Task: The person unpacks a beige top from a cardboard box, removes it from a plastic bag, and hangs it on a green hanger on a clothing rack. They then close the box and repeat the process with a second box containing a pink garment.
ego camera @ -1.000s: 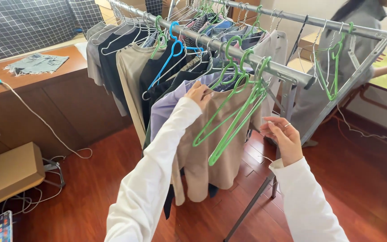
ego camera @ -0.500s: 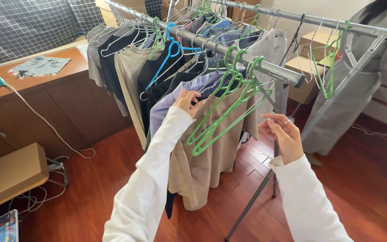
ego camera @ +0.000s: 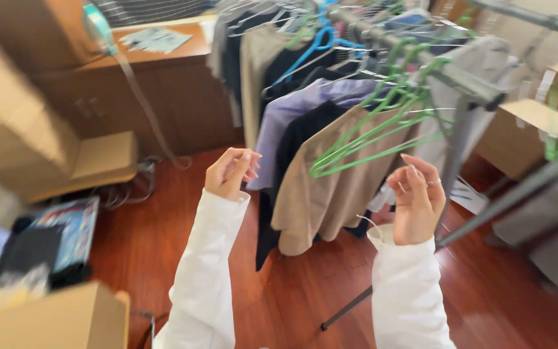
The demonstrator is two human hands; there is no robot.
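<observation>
Green hangers (ego camera: 382, 123): a bunch of thin plastic ones hooked on the rack rail (ego camera: 460, 77), just above and between the two hands, touching neither.
Handling: likely light and springy, stiff enough to keep shape; the smooth bars probably slide against each other and tangle in a bunch. The hook necks or the lower bars look like the surest places to take hold.
Left hand (ego camera: 228, 173): raised just left of the hanger tips, fingers loosely curled toward the palm, holding nothing.
Right hand (ego camera: 416, 200): raised below the bunch, fingers half bent and spread, empty, with a ring on one finger.
Tan garment (ego camera: 330, 187): soft cloth hanging between the hands, directly behind the fingertips of both; it would drape and give if pushed.
Lilac garment (ego camera: 292, 123): beside the tan one, just beyond the left fingers.
Blue hanger (ego camera: 314, 45): farther along the rail, well above the left fingers.
Floor (ego camera: 305, 291): polished reddish wood planks below the wrists, glossy, possibly slick.
Room: wooden cabinet (ego camera: 130, 90) well left of the left hand; cardboard boxes (ego camera: 40, 148) stacked lower left; another box (ego camera: 524, 129) beyond the right fingers. The picture is motion-blurred at the edges.
</observation>
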